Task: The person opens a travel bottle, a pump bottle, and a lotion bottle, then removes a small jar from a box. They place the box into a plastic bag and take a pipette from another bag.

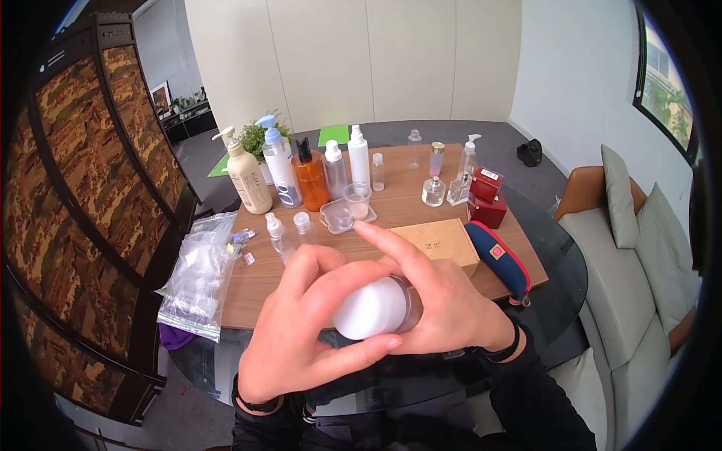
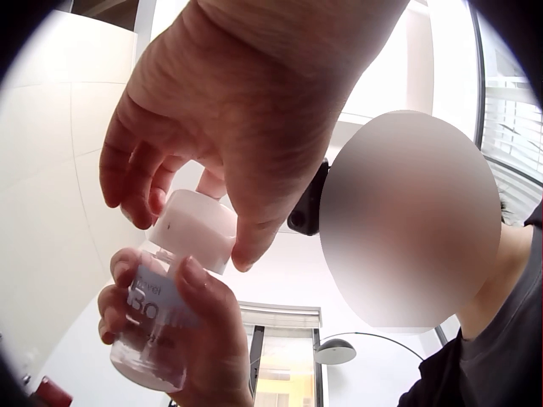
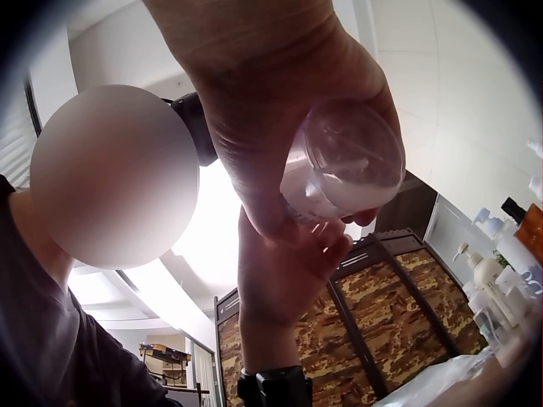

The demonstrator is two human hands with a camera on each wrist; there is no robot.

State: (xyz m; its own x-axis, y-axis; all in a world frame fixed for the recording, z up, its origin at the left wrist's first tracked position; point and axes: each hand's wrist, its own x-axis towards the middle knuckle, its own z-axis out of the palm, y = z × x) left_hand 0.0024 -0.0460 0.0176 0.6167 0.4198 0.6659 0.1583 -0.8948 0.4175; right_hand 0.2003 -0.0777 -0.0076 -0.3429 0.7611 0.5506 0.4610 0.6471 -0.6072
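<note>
Both hands meet low in the head view, raised in front of the table's near edge. My right hand (image 1: 449, 310) grips a small clear bottle (image 2: 146, 356), its fingers and thumb wrapped round the body. A pale label with printed lettering shows in the left wrist view. On the bottle sits a wide white cap (image 1: 368, 310), and my left hand (image 1: 289, 334) holds it with curled fingers on one side and the thumb on the other. The bottle is tilted in the head view. In the right wrist view its clear base (image 3: 356, 157) shows, with the cap hidden.
On the wooden table (image 1: 406, 192) stand pump bottles, an orange bottle (image 1: 309, 180), several small clear bottles and a clear tray (image 1: 340, 219). A cardboard box (image 1: 436, 242), a blue pouch (image 1: 498, 259) and red boxes (image 1: 487, 209) lie right. A plastic bag (image 1: 199, 270) hangs over the left edge.
</note>
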